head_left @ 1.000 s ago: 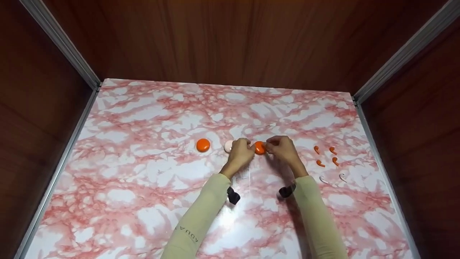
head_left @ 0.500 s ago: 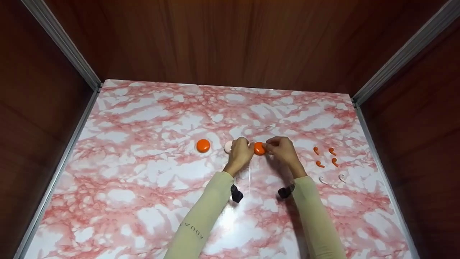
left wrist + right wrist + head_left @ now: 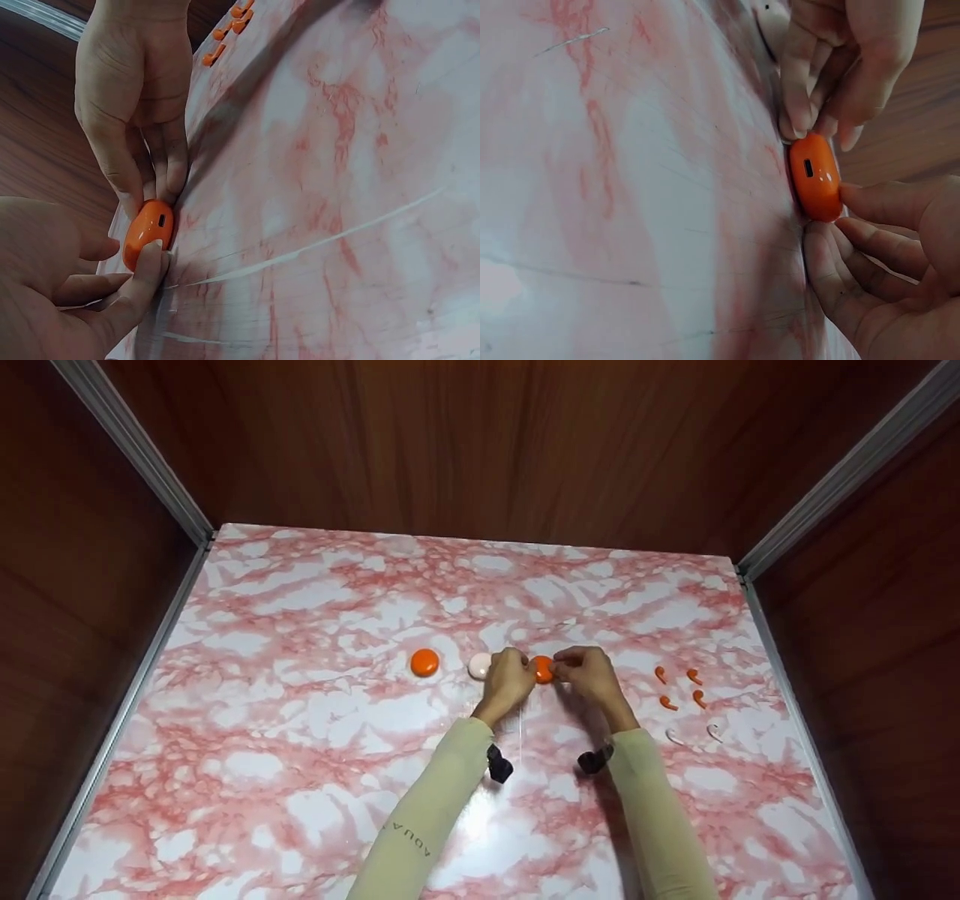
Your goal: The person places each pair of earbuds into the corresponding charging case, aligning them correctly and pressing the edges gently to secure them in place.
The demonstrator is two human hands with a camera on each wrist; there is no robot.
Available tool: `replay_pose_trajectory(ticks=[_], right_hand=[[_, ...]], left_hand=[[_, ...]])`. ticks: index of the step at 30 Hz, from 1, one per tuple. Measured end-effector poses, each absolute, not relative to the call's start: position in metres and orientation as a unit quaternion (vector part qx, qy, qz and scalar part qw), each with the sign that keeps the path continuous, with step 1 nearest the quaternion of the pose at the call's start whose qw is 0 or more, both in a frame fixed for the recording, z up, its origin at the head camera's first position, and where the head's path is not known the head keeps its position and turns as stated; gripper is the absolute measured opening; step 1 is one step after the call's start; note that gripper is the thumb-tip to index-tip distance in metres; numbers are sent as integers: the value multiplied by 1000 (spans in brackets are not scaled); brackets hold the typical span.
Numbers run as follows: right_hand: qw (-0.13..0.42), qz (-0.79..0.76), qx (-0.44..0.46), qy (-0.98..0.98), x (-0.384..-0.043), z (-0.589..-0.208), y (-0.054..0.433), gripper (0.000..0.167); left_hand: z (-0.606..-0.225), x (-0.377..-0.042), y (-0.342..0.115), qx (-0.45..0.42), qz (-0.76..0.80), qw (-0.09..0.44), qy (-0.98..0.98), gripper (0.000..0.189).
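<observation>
An orange earbud charging case [image 3: 543,669] lies on the table between both hands, its dark port visible on the side in both wrist views. From the left, my left hand [image 3: 507,681] holds one end, thumb tip on the case in the left wrist view. On the opposite end my right hand [image 3: 592,676] pinches the case [image 3: 816,180], thumb above and fingers below. The case appears closed. Just left of my left hand sits a white case [image 3: 478,666], partly covered by that hand. Further left is a second orange case [image 3: 424,662].
Several orange earbuds [image 3: 699,699] lie to the right of the right hand. Nearer the front are two white earbuds [image 3: 715,732]. Dark wooden panels [image 3: 465,450] enclose the pink-and-white marbled table [image 3: 315,585] at the back and sides.
My left hand has shifted slightly right, overlapping more of the orange case's edge and uncovering more of the white case. The right hand stays almost in place.
</observation>
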State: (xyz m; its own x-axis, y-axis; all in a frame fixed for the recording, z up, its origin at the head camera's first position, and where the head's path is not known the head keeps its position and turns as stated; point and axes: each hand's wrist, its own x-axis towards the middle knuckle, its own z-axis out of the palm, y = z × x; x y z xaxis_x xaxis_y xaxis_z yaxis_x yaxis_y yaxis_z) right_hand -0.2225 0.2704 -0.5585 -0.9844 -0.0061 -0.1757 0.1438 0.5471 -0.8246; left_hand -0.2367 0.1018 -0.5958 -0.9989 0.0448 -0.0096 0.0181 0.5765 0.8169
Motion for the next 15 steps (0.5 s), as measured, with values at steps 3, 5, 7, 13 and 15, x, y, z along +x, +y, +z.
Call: replay_pose_trajectory(ticks=[3,5,7,13,15], right_hand=[[68,-473,37,878,-222,-558,270,27],[61,-471,35,879,-221,-559,271,26],[56,-470,38,880,-221,-559,271,26],[53,-483,56,872,-218,-557,273,27],[52,-490,57,868,-218,-555,273,27]], left_hand=[[-589,-232,101,21,461,13,887,28],[-579,-226,100,22,462,18,886,21],[-573,-222,99,23,458,21,888,15],[-564,-218,99,29,464,24,885,11],[-563,-219,99,27,470,25,882,12]])
